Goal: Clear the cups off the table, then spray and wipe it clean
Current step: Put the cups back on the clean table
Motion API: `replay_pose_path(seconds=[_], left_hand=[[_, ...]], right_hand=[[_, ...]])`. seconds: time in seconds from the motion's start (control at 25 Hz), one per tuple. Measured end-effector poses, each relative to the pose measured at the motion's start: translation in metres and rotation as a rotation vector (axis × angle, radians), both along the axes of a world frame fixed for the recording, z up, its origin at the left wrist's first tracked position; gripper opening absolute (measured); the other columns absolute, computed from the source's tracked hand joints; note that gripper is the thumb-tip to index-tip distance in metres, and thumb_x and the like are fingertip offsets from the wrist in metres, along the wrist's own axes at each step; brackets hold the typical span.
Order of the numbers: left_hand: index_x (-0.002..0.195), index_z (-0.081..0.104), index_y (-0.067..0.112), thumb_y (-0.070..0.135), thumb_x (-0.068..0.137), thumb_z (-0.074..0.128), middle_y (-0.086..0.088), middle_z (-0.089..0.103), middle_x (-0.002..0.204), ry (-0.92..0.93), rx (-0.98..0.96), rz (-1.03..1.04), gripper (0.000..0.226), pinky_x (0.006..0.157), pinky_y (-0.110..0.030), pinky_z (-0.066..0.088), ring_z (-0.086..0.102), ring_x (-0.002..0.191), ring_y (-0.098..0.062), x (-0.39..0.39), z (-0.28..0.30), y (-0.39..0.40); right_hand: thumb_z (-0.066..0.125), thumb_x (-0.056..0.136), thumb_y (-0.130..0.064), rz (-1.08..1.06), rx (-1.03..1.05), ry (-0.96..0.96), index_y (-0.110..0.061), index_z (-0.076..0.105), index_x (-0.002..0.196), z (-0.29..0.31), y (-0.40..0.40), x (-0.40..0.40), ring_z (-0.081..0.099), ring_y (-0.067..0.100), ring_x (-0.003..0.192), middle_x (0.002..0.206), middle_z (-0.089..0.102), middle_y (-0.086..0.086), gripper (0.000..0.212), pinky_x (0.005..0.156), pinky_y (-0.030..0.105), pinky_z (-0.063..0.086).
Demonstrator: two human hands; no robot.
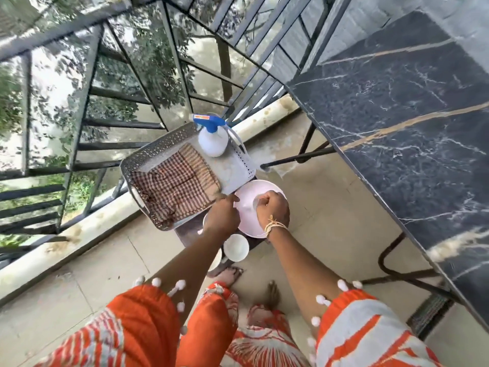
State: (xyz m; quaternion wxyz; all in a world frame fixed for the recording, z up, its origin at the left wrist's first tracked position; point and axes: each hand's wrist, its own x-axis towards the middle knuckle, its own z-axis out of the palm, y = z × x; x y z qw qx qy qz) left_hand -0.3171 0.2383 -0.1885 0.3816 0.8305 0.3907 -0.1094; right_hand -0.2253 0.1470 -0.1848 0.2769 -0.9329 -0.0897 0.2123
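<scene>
While I am standing over the small dark side table [189, 229], I am working through the clearing stage of the task. At the left, the grey perforated plastic basket [148, 154] is sitting on the far part of that table, overhanging its edge toward the balcony railing [87, 123]; it is holding the folded brown-and-white checked cloth [174, 186] and the white spray bottle with the blue trigger [211, 136], presumably kept together for the later spraying and wiping. My left hand [223, 215] is resting at the basket's near corner with fingers curled; I cannot tell whether it is gripping anything. Below my left forearm, a small white ceramic cup [236, 247] is standing upright on the table, with parts of two more showing beside the arm. Further right, my right hand [272, 207] is pinching the rim of another white cup [256, 203] over the round white plate [248, 223], which is projecting past the table's right edge. At the far right, the large black marble-patterned tabletop [397, 115] is standing well apart, its long edge bordering an open strip of tiled floor [330, 207] that is leaving room for movement.
</scene>
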Motion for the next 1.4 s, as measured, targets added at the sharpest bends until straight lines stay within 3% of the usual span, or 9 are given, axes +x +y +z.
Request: replay_pose_path(seconds=[0.16, 0.4, 0.64, 0.76, 0.88, 0.96, 1.08, 1.24, 1.4], left_hand=[[0.124, 0.057, 0.012, 0.01, 0.09, 0.049, -0.012, 0.059, 0.127, 0.029, -0.033, 0.076, 0.035, 0.097, -0.036, 0.043, 0.055, 0.117, -0.03, 0.004, -0.007, -0.022], [0.124, 0.058, 0.009, 0.017, 0.093, 0.053, -0.014, 0.063, 0.124, 0.019, -0.058, 0.155, 0.032, 0.097, -0.035, 0.042, 0.057, 0.115, -0.031, 0.02, -0.017, -0.031], [0.131, 0.054, 0.009, 0.018, 0.095, 0.052, -0.014, 0.057, 0.133, 0.039, -0.069, 0.146, 0.037, 0.104, -0.033, 0.036, 0.051, 0.124, -0.03, 0.033, -0.03, -0.038], [0.13, 0.054, 0.01, 0.013, 0.094, 0.049, -0.013, 0.056, 0.134, 0.052, -0.024, 0.162, 0.036, 0.103, -0.035, 0.038, 0.051, 0.124, -0.03, 0.029, -0.035, -0.037], [0.126, 0.057, 0.012, 0.009, 0.092, 0.047, -0.01, 0.055, 0.132, 0.031, 0.015, 0.228, 0.036, 0.097, -0.035, 0.041, 0.054, 0.118, -0.029, 0.02, -0.031, -0.035], [0.123, 0.058, 0.013, 0.008, 0.089, 0.047, -0.011, 0.053, 0.129, 0.034, 0.046, 0.244, 0.035, 0.091, -0.036, 0.044, 0.056, 0.113, -0.031, 0.014, -0.027, -0.031], [0.12, 0.06, 0.014, 0.01, 0.086, 0.049, -0.011, 0.051, 0.121, 0.052, 0.111, 0.248, 0.036, 0.09, -0.043, 0.049, 0.055, 0.11, -0.033, -0.005, -0.024, -0.019], [0.127, 0.052, 0.013, 0.006, 0.085, 0.05, -0.012, 0.049, 0.124, 0.181, 0.213, 0.157, 0.043, 0.087, -0.046, 0.048, 0.053, 0.114, -0.035, -0.036, -0.029, -0.008], [0.12, 0.054, 0.009, 0.004, 0.089, 0.044, -0.014, 0.054, 0.12, 0.206, 0.25, 0.18, 0.034, 0.081, -0.045, 0.046, 0.058, 0.107, -0.037, -0.045, -0.032, -0.006]], right_hand=[[0.056, 0.08, -0.009, -0.096, -0.053, 0.08, -0.011, 0.069, 0.101, -0.011, -0.054, 0.019, 0.058, 0.036, 0.104, 0.109, 0.062, 0.016, 0.024, 0.086, 0.035, 0.047], [0.055, 0.087, -0.019, -0.123, -0.175, 0.355, -0.008, 0.048, 0.126, -0.027, -0.079, 0.027, 0.053, 0.041, 0.115, 0.127, 0.047, 0.021, 0.041, 0.095, 0.038, 0.044], [0.054, 0.084, -0.012, -0.274, -0.056, 0.504, -0.007, 0.042, 0.125, -0.051, -0.073, 0.022, 0.051, 0.04, 0.116, 0.127, 0.055, 0.022, 0.043, 0.096, 0.042, 0.047], [0.061, 0.078, -0.018, -0.218, -0.115, 0.265, -0.008, 0.042, 0.13, -0.048, -0.078, 0.018, 0.049, 0.04, 0.113, 0.125, 0.048, 0.02, 0.056, 0.089, 0.041, 0.047], [0.07, 0.065, -0.024, 0.185, -0.139, -0.169, -0.013, 0.045, 0.13, -0.043, -0.078, 0.016, 0.048, 0.035, 0.107, 0.116, 0.049, 0.014, 0.071, 0.083, 0.041, 0.048], [0.074, 0.064, -0.027, 0.388, -0.148, -0.159, -0.016, 0.039, 0.137, -0.043, -0.066, 0.019, 0.046, 0.033, 0.111, 0.123, 0.045, 0.012, 0.082, 0.088, 0.041, 0.049], [0.076, 0.07, -0.028, 0.473, -0.219, 0.024, -0.021, 0.026, 0.146, -0.049, -0.041, 0.021, 0.042, 0.034, 0.123, 0.142, 0.035, 0.009, 0.091, 0.099, 0.044, 0.045], [0.069, 0.075, -0.013, 0.403, -0.241, 0.097, -0.02, 0.032, 0.139, -0.056, -0.029, 0.018, 0.048, 0.037, 0.119, 0.132, 0.042, 0.01, 0.075, 0.094, 0.045, 0.047], [0.07, 0.07, -0.014, 0.337, -0.188, 0.082, -0.022, 0.039, 0.133, -0.059, -0.03, 0.011, 0.05, 0.035, 0.117, 0.125, 0.047, 0.009, 0.071, 0.09, 0.046, 0.05]])
